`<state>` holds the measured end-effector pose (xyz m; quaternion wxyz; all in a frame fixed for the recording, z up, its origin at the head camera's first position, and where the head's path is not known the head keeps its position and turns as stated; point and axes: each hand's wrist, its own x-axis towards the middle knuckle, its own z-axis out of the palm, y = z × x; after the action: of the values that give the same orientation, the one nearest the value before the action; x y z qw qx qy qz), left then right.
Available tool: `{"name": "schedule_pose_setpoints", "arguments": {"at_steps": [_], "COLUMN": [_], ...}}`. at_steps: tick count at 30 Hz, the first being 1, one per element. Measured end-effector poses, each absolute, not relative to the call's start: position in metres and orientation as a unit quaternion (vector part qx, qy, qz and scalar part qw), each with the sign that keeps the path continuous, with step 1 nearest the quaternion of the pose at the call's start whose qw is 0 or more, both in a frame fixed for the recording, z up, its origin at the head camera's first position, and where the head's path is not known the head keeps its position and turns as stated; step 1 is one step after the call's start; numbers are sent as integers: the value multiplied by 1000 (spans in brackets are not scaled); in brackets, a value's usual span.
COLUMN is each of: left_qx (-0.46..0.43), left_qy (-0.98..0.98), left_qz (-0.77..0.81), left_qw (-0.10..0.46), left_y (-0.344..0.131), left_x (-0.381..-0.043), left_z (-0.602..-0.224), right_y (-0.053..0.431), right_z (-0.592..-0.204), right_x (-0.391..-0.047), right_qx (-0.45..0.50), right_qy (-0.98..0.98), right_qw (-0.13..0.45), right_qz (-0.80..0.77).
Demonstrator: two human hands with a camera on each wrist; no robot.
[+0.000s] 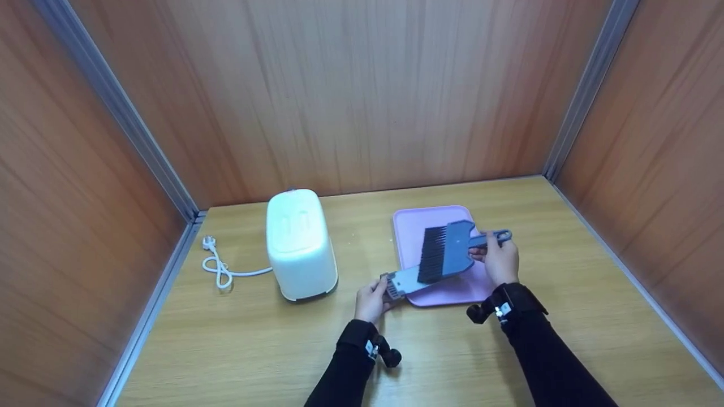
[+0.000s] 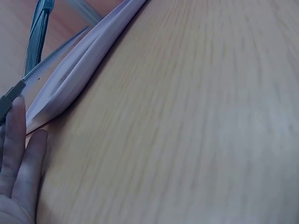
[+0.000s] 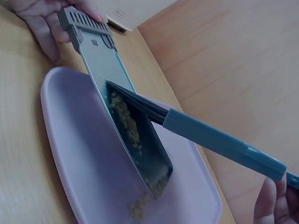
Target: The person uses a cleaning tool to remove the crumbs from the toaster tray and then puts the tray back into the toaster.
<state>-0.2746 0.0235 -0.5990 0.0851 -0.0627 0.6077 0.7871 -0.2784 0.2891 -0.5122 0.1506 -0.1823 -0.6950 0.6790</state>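
Observation:
My left hand (image 1: 370, 302) grips the grey slotted end of a flat metal crumb tray (image 3: 96, 53), tilted over a purple tray (image 1: 416, 217). In my right hand (image 1: 501, 263) is the handle of a blue brush (image 1: 457, 249) with dark bristles. The right wrist view shows the bristle tips on the crumb tray's surface, beside a line of yellowish crumbs (image 3: 125, 119). More crumbs lie at its lower end and on the purple tray below. In the left wrist view, the left fingers (image 2: 16, 140) are partly cut off by the frame edge.
A pale toaster (image 1: 300, 249) stands left of my hands, its white cord (image 1: 249, 273) and plug (image 1: 209, 243) lying on the table (image 1: 249, 345). Wooden panels (image 1: 362, 102) enclose the table at the back and both sides.

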Motion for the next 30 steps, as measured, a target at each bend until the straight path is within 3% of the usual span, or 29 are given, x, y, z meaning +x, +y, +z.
{"name": "schedule_pose_setpoints", "arguments": {"at_steps": [10,30], "left_qx": [-51,-43], "left_qy": [607,555], "left_qz": [789,826], "left_qw": [87,93], "left_y": [21,23], "left_x": [-276,-275], "left_z": [-604,-603], "right_y": [310,351], "right_z": [-512,-511], "right_x": [-275,-265], "right_qx": [-177,-219], "right_qy": [-684,-670], "right_qw": [178,164], "right_qz": [685,690]}}
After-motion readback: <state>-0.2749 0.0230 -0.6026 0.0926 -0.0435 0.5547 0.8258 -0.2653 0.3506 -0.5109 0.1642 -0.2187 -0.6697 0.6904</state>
